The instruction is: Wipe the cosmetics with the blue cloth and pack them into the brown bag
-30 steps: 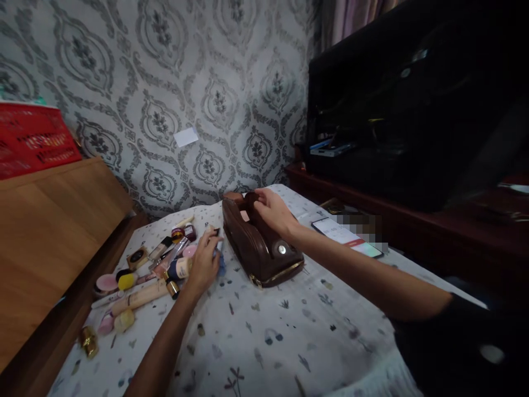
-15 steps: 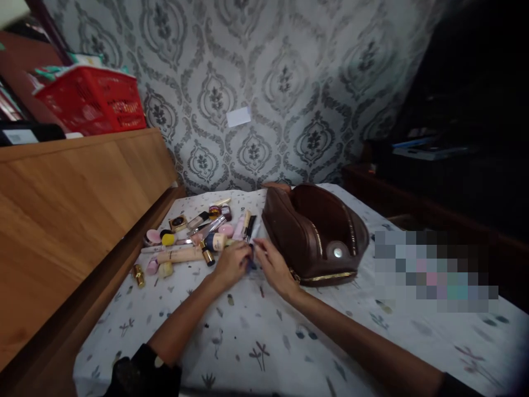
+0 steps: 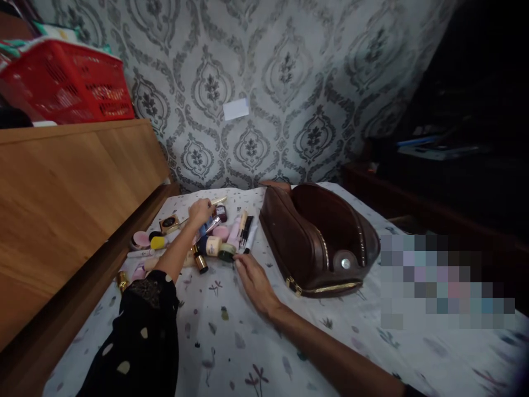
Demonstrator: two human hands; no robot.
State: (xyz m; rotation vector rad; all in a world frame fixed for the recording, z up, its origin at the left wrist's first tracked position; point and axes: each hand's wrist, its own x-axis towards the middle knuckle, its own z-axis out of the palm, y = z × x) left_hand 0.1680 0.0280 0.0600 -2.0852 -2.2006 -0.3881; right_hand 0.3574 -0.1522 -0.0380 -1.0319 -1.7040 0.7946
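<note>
My left hand reaches over the far side of a cluster of cosmetics, fingers curled beside a small dark jar; what they hold, if anything, is hidden. Something blue and glossy shows just below that hand. My right hand rests low on the cloth with fingers stretched out, their tips beside a green-lidded jar. Slim tubes, a black one among them, lie just beyond. A brown toiletry bag stands unzipped to the right. A gold-capped bottle lies near my left forearm.
A patterned white cloth covers the surface. Left of it rises a wooden panel with a red basket on top. Patterned wallpaper backs the surface. A pixelated patch hides something on the right.
Out of the bag came my right hand, now on the cloth by the cosmetics. Both hands met near the tubes; since then the left has moved away to the cluster's far side. The view turned left.
</note>
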